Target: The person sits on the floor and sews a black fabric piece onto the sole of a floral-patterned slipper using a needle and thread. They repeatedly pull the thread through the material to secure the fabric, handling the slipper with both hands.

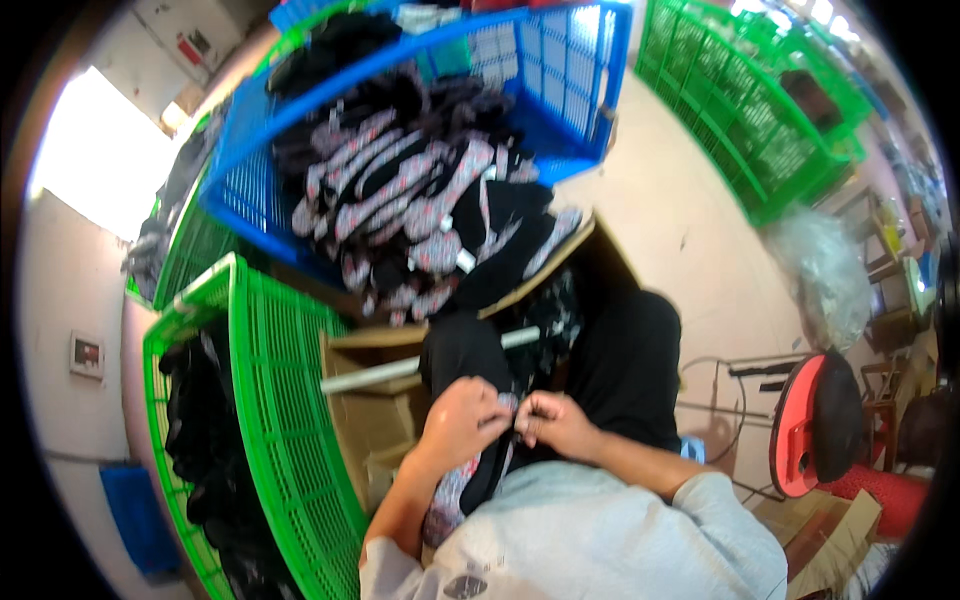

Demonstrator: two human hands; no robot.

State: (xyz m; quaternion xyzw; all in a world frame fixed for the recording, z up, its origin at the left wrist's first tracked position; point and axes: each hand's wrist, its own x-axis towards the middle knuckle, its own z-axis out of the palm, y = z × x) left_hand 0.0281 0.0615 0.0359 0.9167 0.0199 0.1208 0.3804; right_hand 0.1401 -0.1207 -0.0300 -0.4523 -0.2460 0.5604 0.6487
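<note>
Over my lap, my left hand (465, 422) and my right hand (560, 424) are close together, fingers bent in a pinch. Between them they grip the upper end of a black and floral-patterned fabric piece (452, 492). The rest of it hangs down over my left thigh, against my grey shirt. My fingers cover the exact spot they pinch. In front of my knees, a heap of similar black and floral fabric pieces (420, 215) spills out of a tipped blue plastic crate (565, 50). Small white tags show on a few of them.
Left of me stands a green crate (290, 390) holding dark items. An open cardboard box (365, 400) with a white bar (375, 376) across it sits before my knees. On the right are a red and black stool (805, 425), clear plastic bags (825, 275) and another green crate (735, 130).
</note>
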